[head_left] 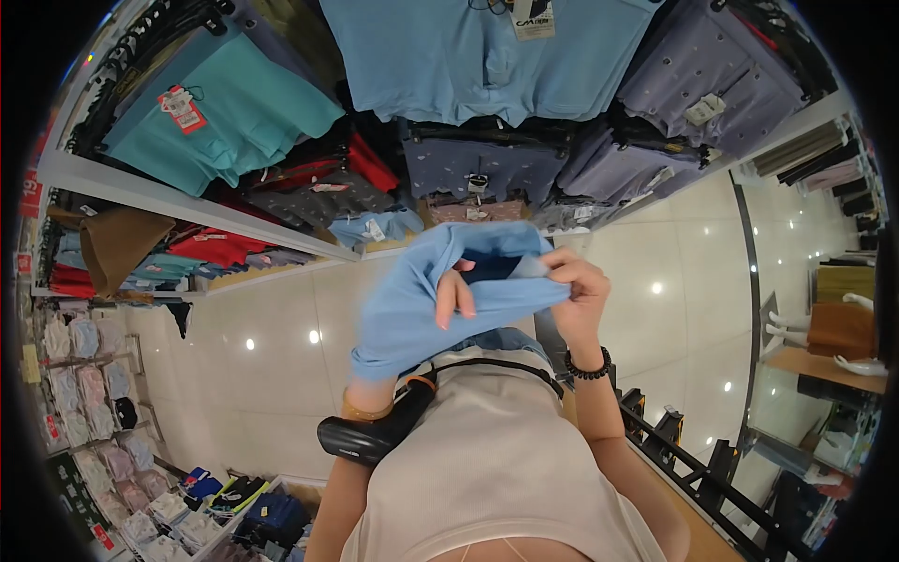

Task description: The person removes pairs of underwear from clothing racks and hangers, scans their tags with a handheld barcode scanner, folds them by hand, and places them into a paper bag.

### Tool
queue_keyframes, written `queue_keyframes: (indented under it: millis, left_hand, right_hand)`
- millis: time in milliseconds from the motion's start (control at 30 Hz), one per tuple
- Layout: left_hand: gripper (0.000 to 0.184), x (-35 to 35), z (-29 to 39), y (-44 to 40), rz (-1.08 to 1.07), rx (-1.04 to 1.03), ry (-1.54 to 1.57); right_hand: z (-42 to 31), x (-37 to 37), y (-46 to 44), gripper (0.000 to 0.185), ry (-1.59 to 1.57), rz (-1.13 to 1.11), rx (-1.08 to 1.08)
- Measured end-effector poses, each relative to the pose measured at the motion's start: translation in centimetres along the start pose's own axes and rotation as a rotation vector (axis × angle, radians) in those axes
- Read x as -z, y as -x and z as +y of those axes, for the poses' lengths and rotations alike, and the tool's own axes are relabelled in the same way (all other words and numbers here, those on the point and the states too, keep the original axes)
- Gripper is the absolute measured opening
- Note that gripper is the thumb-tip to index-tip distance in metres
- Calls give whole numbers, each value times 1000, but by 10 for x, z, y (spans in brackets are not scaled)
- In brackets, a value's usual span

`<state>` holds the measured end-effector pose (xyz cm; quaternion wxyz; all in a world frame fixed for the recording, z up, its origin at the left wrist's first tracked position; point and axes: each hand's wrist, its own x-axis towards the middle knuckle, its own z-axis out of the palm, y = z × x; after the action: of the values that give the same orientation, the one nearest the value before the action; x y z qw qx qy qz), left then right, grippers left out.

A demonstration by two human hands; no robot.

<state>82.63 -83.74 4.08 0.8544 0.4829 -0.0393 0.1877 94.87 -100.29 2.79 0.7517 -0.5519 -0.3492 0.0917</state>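
Observation:
Bunched light blue boxer briefs (403, 304) are held up in front of my waist, with a dark opening facing up. My left forearm runs into the cloth from below. Out of the opening come fingers of my left hand (454, 295), bent over the fabric; the rest of that hand is hidden. At the opening's other end, my right hand (579, 286) pinches the edge between thumb and fingers. A black handheld scanner (379, 426) hangs against my left forearm by an orange wrist strap (367, 408). Black beads (588, 363) circle my right wrist.
Ahead stands a white rack (206, 206) with hanging boxer briefs, including a large light blue pair (487, 66) and a teal pair (229, 112). Packaged goods (89, 375) line the left. A black rail (693, 473) runs close on my right, above tiled floor (646, 281).

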Motion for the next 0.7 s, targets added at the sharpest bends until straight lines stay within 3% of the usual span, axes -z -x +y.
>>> queue_keyframes:
  millis: [133,233,267,300,367,467,500,600,700]
  left_hand:
    - [36,-4,7,-12,-135,129,18]
    - [34,-6,7,-8,-162,35,-65]
    - [33,-11,6,-8,-55,28,-257]
    - [32,-13,3,-9,23,29,-431]
    - [31,-10,2,-7,27,16,-624]
    - [30,6,-8,3,-143,-4,-801]
    - [29,14,-11,10,-218,-4,-845]
    - [28,18,-13,23,-371,100,-897]
    - [31,6,-3,8,-394,394,-905]
  right_hand:
    - [-15,-13,-15,16,-51,128,131]
    - [-17,-15,-22,17,-13,178,169]
    - [-20,-16,-25,16,-7,200,194]
    - [-28,-13,-27,15,131,144,37]
    - [-44,6,-30,11,405,26,-282]
    - [-34,50,-29,6,699,-727,-330]
    - [-30,61,-30,12,514,-874,-520]
    - [4,89,5,23,-16,-425,-652]
    - [2,76,14,38,-674,7,-686]
